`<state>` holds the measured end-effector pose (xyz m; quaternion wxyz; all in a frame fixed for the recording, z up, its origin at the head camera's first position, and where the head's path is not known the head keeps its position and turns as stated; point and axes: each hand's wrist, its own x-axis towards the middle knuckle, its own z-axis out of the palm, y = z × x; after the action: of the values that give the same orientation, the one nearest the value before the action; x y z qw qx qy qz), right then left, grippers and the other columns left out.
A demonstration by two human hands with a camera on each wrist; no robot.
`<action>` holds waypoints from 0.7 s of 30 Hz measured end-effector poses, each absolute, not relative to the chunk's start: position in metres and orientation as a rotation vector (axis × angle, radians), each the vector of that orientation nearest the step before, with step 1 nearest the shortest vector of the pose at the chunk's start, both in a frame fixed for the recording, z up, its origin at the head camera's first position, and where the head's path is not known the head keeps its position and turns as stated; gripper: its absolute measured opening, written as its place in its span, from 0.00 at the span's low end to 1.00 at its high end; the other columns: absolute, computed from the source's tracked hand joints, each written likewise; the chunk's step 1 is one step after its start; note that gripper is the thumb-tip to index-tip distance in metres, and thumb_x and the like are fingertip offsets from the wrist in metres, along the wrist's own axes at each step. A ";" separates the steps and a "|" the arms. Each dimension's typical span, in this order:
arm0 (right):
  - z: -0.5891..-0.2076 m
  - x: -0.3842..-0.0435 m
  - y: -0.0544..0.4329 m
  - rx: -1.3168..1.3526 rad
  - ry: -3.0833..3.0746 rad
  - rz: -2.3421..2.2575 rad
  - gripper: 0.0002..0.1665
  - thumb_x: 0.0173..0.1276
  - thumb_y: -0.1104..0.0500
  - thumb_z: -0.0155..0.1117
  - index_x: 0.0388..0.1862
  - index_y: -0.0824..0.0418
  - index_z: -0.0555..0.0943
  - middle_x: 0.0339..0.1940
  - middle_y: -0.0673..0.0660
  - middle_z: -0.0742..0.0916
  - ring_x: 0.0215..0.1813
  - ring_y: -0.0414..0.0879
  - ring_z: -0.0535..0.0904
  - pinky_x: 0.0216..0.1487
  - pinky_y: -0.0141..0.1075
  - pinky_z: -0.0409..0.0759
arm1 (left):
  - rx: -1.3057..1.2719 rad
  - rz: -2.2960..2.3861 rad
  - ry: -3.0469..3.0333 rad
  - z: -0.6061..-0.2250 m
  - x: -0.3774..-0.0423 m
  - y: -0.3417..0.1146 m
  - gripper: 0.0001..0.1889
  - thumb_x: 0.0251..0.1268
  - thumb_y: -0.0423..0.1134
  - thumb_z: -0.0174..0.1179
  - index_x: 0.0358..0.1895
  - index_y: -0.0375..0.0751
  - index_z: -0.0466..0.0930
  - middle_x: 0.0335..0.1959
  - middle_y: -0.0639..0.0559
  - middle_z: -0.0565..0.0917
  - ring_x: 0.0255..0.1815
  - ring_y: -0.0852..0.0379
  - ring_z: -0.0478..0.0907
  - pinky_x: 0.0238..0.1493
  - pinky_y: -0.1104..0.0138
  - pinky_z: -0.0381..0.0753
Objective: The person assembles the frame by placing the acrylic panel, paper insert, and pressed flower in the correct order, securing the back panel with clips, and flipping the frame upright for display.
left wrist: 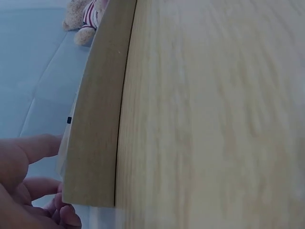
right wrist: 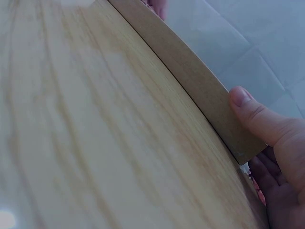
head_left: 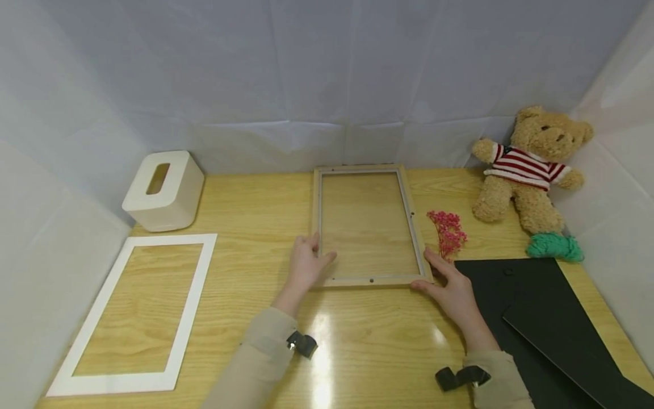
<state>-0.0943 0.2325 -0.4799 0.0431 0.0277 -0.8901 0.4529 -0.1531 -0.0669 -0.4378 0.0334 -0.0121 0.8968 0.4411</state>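
Note:
A light wooden picture frame lies flat on the table, its far edge close to the back wall. Small dark fasteners dot its inner border. My left hand holds the near left corner, thumb reaching over the border and fingers along the left side. At the near right corner, my right hand grips the frame with the thumb against the front edge and the fingers on the right side. The right wrist view shows that thumb on the wooden edge; the left wrist view shows curled fingers beside the other corner.
A white mat border and a white tissue box are on the left. Pink dried flowers, a black backing board with a stand, a teddy bear and green twine lie on the right.

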 end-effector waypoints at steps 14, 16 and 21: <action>-0.480 -0.095 0.231 0.081 -2.720 1.382 0.47 0.52 0.50 0.75 0.70 0.58 0.68 0.69 0.59 0.71 0.66 0.57 0.68 0.61 0.48 0.71 | -0.037 1.391 2.738 -0.439 -0.153 -0.070 0.34 0.56 0.31 0.65 0.67 0.31 0.64 0.50 0.39 0.71 0.46 0.47 0.71 0.49 0.60 0.79; -0.480 -0.095 0.232 0.081 -2.719 1.387 0.47 0.52 0.51 0.75 0.70 0.58 0.68 0.70 0.59 0.71 0.66 0.57 0.69 0.61 0.47 0.71 | -0.039 1.445 2.716 -0.439 -0.152 -0.072 0.32 0.56 0.29 0.64 0.67 0.31 0.65 0.50 0.39 0.71 0.44 0.48 0.71 0.45 0.61 0.79; -0.480 -0.095 0.232 0.083 -2.720 1.385 0.47 0.52 0.51 0.75 0.70 0.58 0.67 0.70 0.59 0.71 0.64 0.57 0.71 0.59 0.47 0.72 | 0.048 1.572 2.742 -0.442 -0.150 -0.083 0.28 0.54 0.24 0.63 0.61 0.26 0.70 0.48 0.35 0.73 0.36 0.49 0.71 0.34 0.65 0.77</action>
<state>-0.0947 0.2320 -0.4803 0.0441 0.0270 -0.8900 0.4530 -0.1499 -0.0826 -0.4418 -0.0096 0.0152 0.8673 0.4974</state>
